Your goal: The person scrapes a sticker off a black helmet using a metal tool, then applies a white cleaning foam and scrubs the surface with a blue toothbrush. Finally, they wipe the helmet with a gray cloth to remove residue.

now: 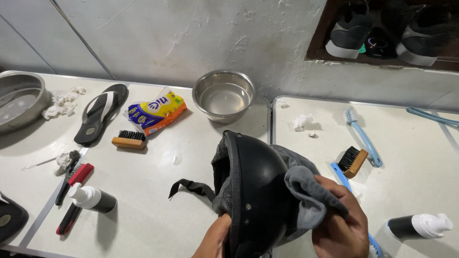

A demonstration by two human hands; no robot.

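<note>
Bottom centre of frame: left hand (213, 237) grips the lower rim of a black helmet (253, 191), fingers closed on it; helmet is held just above the bench (153, 191), its strap (191, 187) hanging to the left. Right hand (340, 224) at bottom right is closed on a grey cloth (306, 191), pressed vs. the helmet's right side. Steel bowl (224, 95) sits upper centre, near the wall. Soap packet (155, 112) and small wooden brush (129, 139) lie upper left w/ a black sandal (99, 114) beside them. Blue brush (363, 136) lies at right; foam bottle (420, 225) at lower right.
</note>
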